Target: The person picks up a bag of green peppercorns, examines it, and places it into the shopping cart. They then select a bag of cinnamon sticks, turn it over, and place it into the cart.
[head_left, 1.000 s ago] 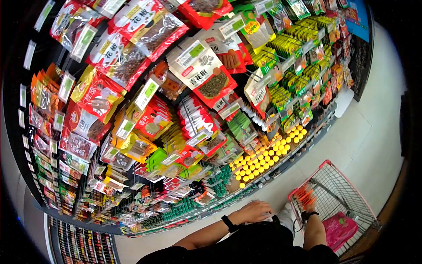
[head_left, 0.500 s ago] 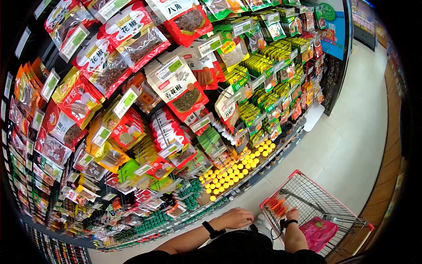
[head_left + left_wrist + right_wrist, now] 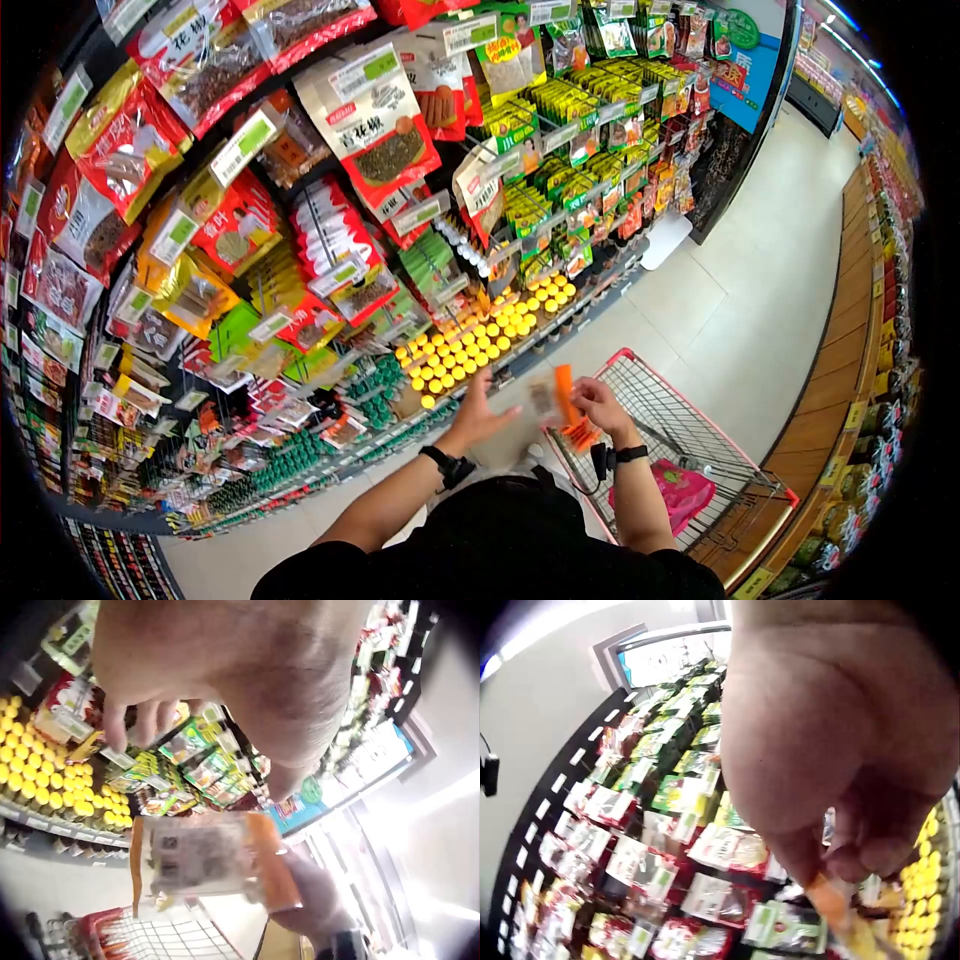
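My right hand (image 3: 603, 405) pinches a clear packet with orange ends (image 3: 545, 400) by one end, above the near end of the shopping cart. In the left wrist view the packet (image 3: 199, 855) faces the camera, with blurred dark print on its label. The right wrist view shows thumb and fingers together on the packet's orange end (image 3: 829, 901). To the left of the packet, my left hand (image 3: 478, 412) is held up with fingers extended and thumb spread, apart from it. Below the hands, orange packets (image 3: 581, 436) lie in the cart's near end.
The wire shopping cart (image 3: 625, 354) with a red rim stands at my right, a pink bag (image 3: 682, 494) inside. A rack of hanging spice packets (image 3: 372, 130) fills the left and front, with yellow-capped bottles (image 3: 455, 352) low down. A wood-fronted shelf (image 3: 826, 340) lines the right.
My right hand has risen out of the cart with the orange-ended packet. The left hand has opened out and moved forward. The view has turned right, showing more of the aisle.
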A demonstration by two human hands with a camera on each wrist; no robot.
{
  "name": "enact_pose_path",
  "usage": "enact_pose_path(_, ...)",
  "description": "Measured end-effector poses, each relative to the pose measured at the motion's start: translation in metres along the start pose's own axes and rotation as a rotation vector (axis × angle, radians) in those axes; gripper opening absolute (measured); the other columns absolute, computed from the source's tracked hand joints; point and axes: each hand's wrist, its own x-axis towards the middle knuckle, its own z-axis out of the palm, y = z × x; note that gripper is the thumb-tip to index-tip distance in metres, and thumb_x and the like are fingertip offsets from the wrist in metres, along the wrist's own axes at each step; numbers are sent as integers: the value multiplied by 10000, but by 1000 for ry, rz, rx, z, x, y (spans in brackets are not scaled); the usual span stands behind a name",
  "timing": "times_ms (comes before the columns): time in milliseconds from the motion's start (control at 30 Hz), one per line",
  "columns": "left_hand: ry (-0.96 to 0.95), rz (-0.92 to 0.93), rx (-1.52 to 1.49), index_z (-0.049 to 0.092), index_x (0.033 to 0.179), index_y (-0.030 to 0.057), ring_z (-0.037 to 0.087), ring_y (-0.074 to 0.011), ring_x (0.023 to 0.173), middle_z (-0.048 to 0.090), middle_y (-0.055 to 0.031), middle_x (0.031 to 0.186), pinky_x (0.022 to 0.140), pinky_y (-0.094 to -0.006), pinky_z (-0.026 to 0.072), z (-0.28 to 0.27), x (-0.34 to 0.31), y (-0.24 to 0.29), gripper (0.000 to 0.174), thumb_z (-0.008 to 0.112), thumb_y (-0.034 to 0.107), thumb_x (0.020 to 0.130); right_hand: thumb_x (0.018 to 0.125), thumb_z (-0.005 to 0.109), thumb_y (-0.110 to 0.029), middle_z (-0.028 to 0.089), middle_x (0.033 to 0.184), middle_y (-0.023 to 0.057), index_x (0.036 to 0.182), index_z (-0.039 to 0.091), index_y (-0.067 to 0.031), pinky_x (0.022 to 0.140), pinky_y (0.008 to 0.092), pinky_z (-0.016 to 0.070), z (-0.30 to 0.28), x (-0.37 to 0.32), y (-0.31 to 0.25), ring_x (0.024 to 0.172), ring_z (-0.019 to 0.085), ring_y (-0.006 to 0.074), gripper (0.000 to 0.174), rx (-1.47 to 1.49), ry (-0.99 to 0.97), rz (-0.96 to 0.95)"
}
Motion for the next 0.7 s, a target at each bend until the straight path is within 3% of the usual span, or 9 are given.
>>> enact_pose_path(67, -100, -327, -286, 216, 1533, -21, 530, -305, 1231, 366, -220, 1478, 1011, -405, 478, -8, 3, -19, 1076, 837, 474, 806, 983, 614, -74, 605, 858, -40, 987, 609, -34, 702, 235, 467, 9, 7, -6, 774, 551, 62, 40, 117, -103, -52)
enact_pose_path(100, -148, -421, -436, 294, 1505, -1, 532, -256, 1210, 454, -176, 1401, 986, -379, 488, -16, -1, -15, 915, 802, 418, 870, 991, 612, -82, 604, 867, -45, 991, 609, -36, 719, 230, 467, 13, 10, -6, 790, 547, 55, 46, 178, -150, -79)
enact_pose_path(167, -269, -317, -632, 443, 1413, 11, 568, -177, 1136, 547, -111, 1290, 918, -335, 510, -29, -7, -3, 644, 751, 317, 938, 1016, 601, -110, 603, 892, -60, 1016, 613, -35, 752, 211, 457, 22, 18, -7, 819, 538, 38, 76, 301, -66, -121)
enact_pose_path(233, -325, -313, -634, 614, 1190, 9, 602, -76, 901, 657, -25, 1065, 787, -250, 503, -43, -17, 23, 344, 726, 237, 959, 1028, 585, -114, 604, 902, -59, 1025, 620, -37, 767, 202, 447, 25, 22, -11, 836, 532, 33, 85, 253, -67, -119)
enact_pose_path(300, -305, -158, -496, 641, 1152, 6, 578, -58, 846, 654, 15, 973, 740, -231, 484, -51, -22, 28, 274, 734, 158, 944, 1029, 581, -109, 601, 898, -57, 1014, 629, -40, 756, 204, 440, 31, 23, -19, 832, 525, 32, 85, 165, -92, -90)
enact_pose_path(433, -150, -155, -438, 641, 1096, -5, 580, -49, 811, 656, 8, 934, 698, -225, 489, -58, -26, 24, 247, 746, 137, 924, 1012, 626, -126, 608, 892, -49, 1031, 627, -37, 716, 223, 448, 44, 34, -21, 816, 531, 35, 90, 51, 8, -129)
enact_pose_path(567, 119, -138, -496, 624, 1132, -11, 585, -40, 776, 681, -19, 918, 654, -238, 506, -57, -24, 11, 290, 743, 150, 922, 927, 680, -84, 606, 972, 25, 1130, 588, -18, 685, 254, 458, 63, 50, -8, 808, 548, 94, 232, -423, 446, -369)
enact_pose_path(633, 245, -99, -447, 618, 1147, -14, 584, -37, 781, 683, -21, 920, 649, -249, 516, -64, -23, 9, 296, 728, 158, 933, 878, 714, -88, 613, 1125, 71, 1190, 554, -22, 772, 285, 511, 80, 46, -20, 929, 595, 139, 357, -326, 269, -240)
enact_pose_path(700, 206, -98, -379, 623, 1172, 3, 663, -112, 807, 701, -69, 999, 655, -278, 544, -76, -26, 12, 286, 704, 138, 933, 879, 731, -110, 615, 1198, 75, 1227, 538, -30, 833, 303, 533, 97, 47, -22, 1011, 611, 150, 406, -121, 7, -166)
